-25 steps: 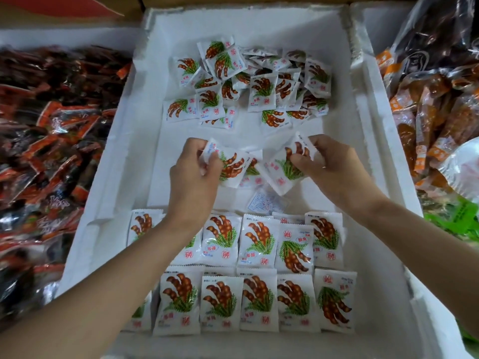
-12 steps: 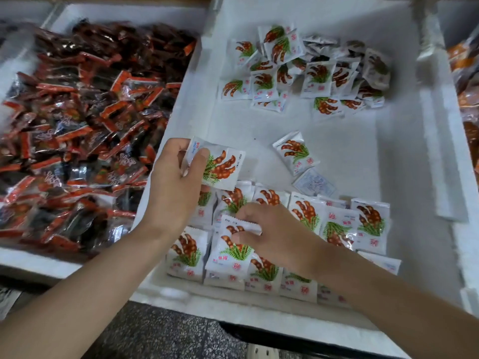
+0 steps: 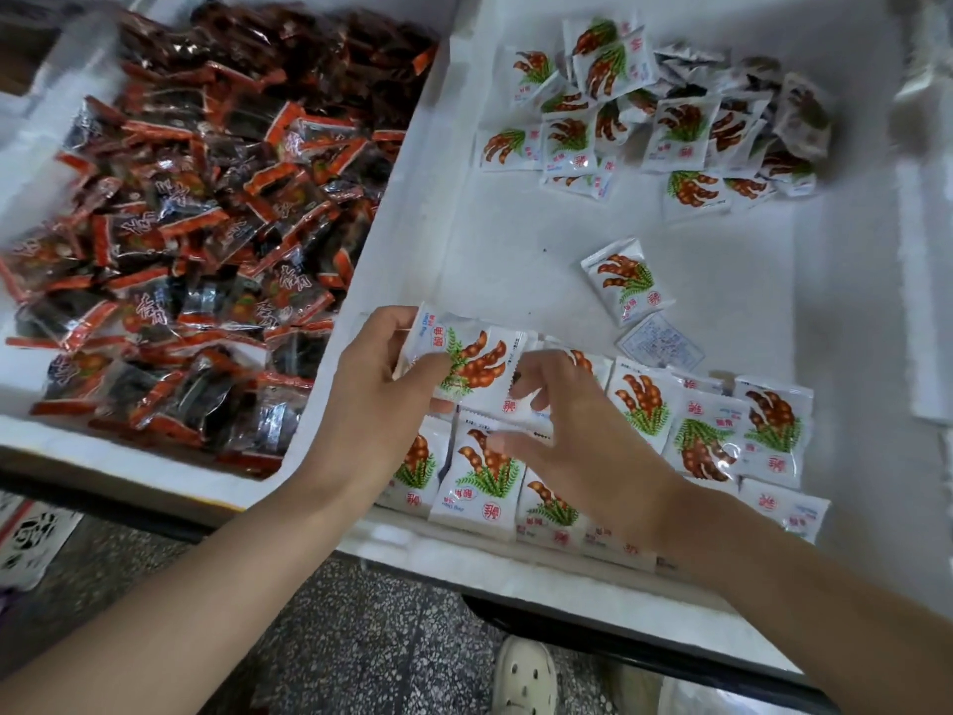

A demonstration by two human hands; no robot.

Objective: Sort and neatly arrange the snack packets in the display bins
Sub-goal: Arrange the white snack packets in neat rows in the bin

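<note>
My left hand grips a white snack packet printed with brown pods and green leaves, held just above the near rows in the white foam bin. My right hand hovers beside it with bent fingers, fingertips touching the packet's right edge and the thumb over a row packet. Matching packets lie in neat rows along the near edge. A loose heap of them fills the far end. One single packet and a face-down one lie between.
To the left stands another white bin piled with dark packets with red-orange ends. A white foam divider wall runs along the right. Below the bins are a speckled floor and a white shoe.
The view swung left and down. My right hand laid its packet in the near row and rose to the packet in my left hand, which dropped toward the rows.
</note>
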